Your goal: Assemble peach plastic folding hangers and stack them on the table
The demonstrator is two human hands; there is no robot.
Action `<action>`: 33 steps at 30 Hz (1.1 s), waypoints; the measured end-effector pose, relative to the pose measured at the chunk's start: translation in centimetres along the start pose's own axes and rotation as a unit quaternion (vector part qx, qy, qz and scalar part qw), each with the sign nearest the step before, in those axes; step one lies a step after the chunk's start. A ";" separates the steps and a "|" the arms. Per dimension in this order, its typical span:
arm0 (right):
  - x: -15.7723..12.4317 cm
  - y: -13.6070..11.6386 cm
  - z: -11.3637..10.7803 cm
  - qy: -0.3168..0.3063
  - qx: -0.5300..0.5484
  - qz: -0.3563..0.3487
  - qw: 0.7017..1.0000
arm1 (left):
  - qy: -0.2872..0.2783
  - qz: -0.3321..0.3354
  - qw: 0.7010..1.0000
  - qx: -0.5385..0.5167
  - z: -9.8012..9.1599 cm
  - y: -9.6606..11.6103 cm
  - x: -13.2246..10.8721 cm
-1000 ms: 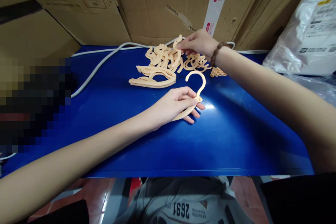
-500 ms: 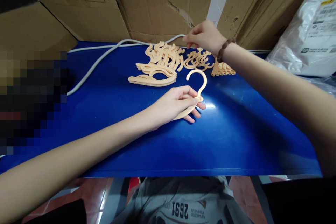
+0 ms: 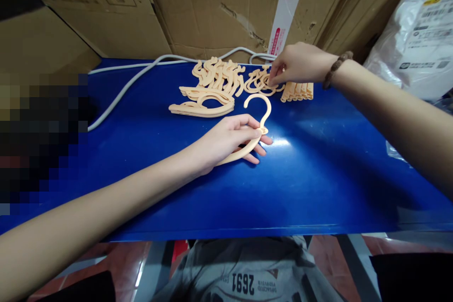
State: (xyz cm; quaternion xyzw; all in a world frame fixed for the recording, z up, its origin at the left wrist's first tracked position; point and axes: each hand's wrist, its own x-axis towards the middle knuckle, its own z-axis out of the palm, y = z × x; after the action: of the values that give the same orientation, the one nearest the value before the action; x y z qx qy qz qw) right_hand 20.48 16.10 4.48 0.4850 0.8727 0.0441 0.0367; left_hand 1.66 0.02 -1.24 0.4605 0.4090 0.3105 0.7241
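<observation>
A cream plastic hook stands out of a curved hanger arm, and my left hand is shut on these joined pieces. Thumb and index finger pinch near the joint; the other fingers lie underneath. At the back, my right hand reaches down to a small pile of loose hooks. Its fingers are bent together over the pile's right side, and whatever is between them is hidden. Just right of the hooks lies a row of cream tube-like pieces.
Wavy cream hanger arms lie in a heap, with stacked curved arms in front. A white cable runs along the back of the blue table. Cardboard boxes stand behind, and a plastic-wrapped parcel at right.
My right hand has moved right and down onto the loose hooks. My left hand keeps its hold on the hanger pieces, while the whole view has shifted slightly.
</observation>
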 end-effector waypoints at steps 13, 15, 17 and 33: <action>-0.3 -0.4 0.2 -0.002 -0.006 -0.009 1.000 | -0.005 0.003 1.000 -0.003 -0.1 0.0 0.1; -0.6 -0.5 -0.2 0.005 -0.017 -0.010 1.000 | -0.002 0.002 1.000 0.000 0.0 0.0 0.1; -0.8 -0.6 -0.6 0.015 -0.030 -0.016 0.999 | -0.002 0.001 1.000 0.002 0.0 0.0 0.0; -4.2 4.3 -1.4 0.052 0.005 0.168 0.984 | -0.012 0.005 1.000 -0.004 -0.1 0.0 -0.1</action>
State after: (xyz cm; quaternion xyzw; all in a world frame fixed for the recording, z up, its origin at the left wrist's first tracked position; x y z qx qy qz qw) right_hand 26.18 14.69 6.42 0.6222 0.7795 0.0702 -0.0194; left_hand 1.56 -0.01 -1.26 0.4637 0.3966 0.3101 0.7290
